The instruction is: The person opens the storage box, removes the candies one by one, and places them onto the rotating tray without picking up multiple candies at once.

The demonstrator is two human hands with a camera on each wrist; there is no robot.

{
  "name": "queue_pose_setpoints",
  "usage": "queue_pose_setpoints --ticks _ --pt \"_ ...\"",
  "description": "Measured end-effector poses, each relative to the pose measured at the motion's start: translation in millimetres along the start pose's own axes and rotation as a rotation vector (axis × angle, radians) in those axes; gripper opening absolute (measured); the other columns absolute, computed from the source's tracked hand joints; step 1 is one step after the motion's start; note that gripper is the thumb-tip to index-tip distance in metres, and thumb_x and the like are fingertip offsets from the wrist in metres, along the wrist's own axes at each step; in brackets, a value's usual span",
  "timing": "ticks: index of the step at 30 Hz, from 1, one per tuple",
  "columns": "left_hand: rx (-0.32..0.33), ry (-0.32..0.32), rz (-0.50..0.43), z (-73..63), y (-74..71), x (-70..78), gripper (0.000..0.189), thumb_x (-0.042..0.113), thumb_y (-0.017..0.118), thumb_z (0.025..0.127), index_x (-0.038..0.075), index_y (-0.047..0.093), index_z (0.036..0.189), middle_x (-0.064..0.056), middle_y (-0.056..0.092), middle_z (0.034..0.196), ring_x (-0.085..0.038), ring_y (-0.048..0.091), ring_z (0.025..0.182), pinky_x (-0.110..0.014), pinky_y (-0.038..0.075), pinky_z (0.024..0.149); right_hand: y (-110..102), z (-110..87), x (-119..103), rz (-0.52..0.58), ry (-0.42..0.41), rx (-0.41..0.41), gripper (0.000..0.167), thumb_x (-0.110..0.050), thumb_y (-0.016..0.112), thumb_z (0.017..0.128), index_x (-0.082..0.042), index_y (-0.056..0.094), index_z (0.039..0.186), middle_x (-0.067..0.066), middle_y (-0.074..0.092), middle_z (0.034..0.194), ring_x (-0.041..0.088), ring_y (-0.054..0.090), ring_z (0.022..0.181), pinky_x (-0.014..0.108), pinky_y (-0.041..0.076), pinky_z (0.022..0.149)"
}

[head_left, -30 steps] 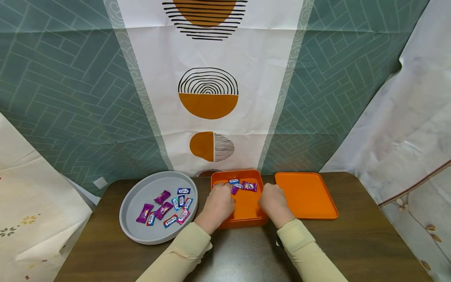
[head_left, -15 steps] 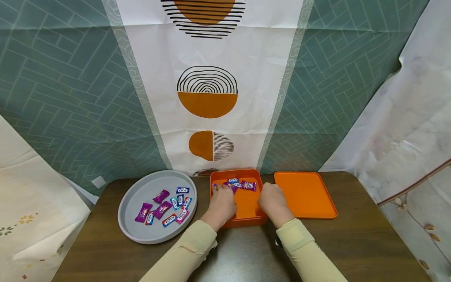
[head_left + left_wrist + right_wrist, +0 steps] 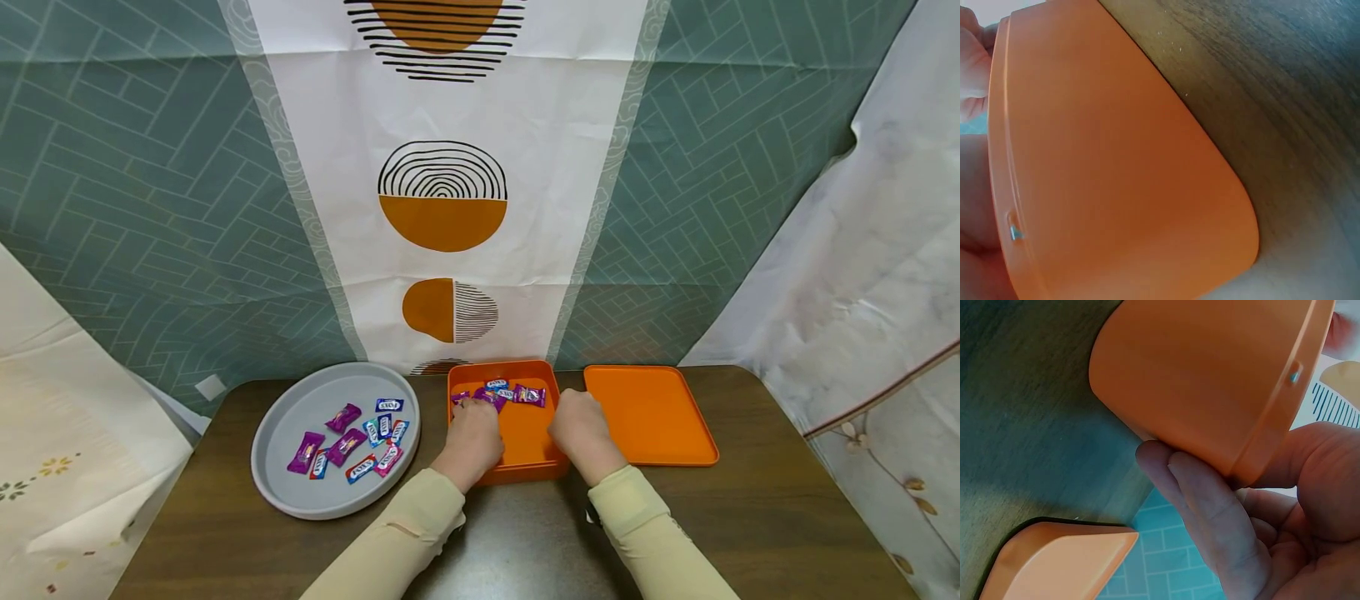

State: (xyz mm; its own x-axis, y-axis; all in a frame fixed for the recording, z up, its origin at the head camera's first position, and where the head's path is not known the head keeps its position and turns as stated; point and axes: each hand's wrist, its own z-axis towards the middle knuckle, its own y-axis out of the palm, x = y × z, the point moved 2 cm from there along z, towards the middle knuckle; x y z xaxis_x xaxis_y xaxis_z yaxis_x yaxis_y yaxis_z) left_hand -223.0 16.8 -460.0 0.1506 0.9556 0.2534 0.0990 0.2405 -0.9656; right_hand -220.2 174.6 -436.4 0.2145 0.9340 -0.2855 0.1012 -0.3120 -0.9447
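Observation:
An orange plastic box (image 3: 528, 433) stands mid-table with several small wrapped candies inside, purple ones (image 3: 530, 396) and blue-and-white ones (image 3: 497, 384), near its far wall. My left hand (image 3: 474, 433) reaches over the box's left wall, fingers pointing down inside beside the candies; the fingertips are hidden. In the left wrist view only part of that hand (image 3: 972, 206) shows behind the box wall (image 3: 1116, 156). My right hand (image 3: 585, 429) grips the box's right wall. The right wrist view shows its fingers (image 3: 1204, 500) against the outside and the thumb at the rim.
To the left is a round grey tray (image 3: 277, 492) with several purple, blue and pink wrapped candies. A flat orange tray or lid (image 3: 651, 417) lies right of the box. Behind the wooden table (image 3: 780, 517) hangs a patterned cloth (image 3: 525, 208).
My left hand has shifted slightly right and toward me, and its fingers have drawn back from the purple candies, which show more. The right hand stays on the box wall.

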Motion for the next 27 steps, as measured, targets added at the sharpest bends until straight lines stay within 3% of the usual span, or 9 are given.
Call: queue_pose_setpoints --ticks 7,11,18,27 --pt "0.037 0.03 0.042 -3.3 0.3 1.2 0.043 0.019 0.074 0.07 -0.008 0.062 0.101 -0.022 0.051 0.097 -0.035 0.052 0.085 -0.041 0.056 0.073 -0.2 0.0 0.0 -0.004 -0.003 -0.003 0.033 -0.018 0.076 0.073 0.003 0.065 0.096 0.013 0.065 0.077 0.022 0.054 0.056 0.028 0.05 0.049" --pt "0.058 0.036 0.053 -5.1 -1.3 1.8 0.029 0.012 0.074 0.072 -0.003 0.066 0.095 -0.021 0.053 0.091 -0.033 0.054 0.079 -0.04 0.057 0.071 -0.4 -0.4 0.1 0.002 0.002 -0.01 0.033 -0.018 0.076 0.073 0.003 0.065 0.096 0.012 0.064 0.077 0.022 0.054 0.056 0.027 0.049 0.048" --pt "0.026 0.014 0.007 -5.3 -2.0 0.0 0.036 0.007 0.079 0.067 -0.002 0.065 0.099 -0.02 0.054 0.089 -0.029 0.057 0.075 -0.042 0.056 0.077 -0.2 -1.1 0.1 -0.002 -0.01 0.005 0.032 -0.017 0.076 0.073 0.003 0.066 0.095 0.013 0.064 0.077 0.022 0.054 0.056 0.028 0.051 0.049" --pt "0.027 0.075 0.0 -5.2 -3.2 -1.7 0.028 0.008 0.078 0.066 0.002 0.064 0.089 -0.013 0.064 0.08 -0.026 0.059 0.065 -0.039 0.056 0.068 -1.1 -2.1 -0.5 -0.001 -0.007 0.007 0.033 -0.018 0.076 0.073 0.004 0.065 0.095 0.013 0.064 0.076 0.022 0.053 0.055 0.026 0.049 0.047"
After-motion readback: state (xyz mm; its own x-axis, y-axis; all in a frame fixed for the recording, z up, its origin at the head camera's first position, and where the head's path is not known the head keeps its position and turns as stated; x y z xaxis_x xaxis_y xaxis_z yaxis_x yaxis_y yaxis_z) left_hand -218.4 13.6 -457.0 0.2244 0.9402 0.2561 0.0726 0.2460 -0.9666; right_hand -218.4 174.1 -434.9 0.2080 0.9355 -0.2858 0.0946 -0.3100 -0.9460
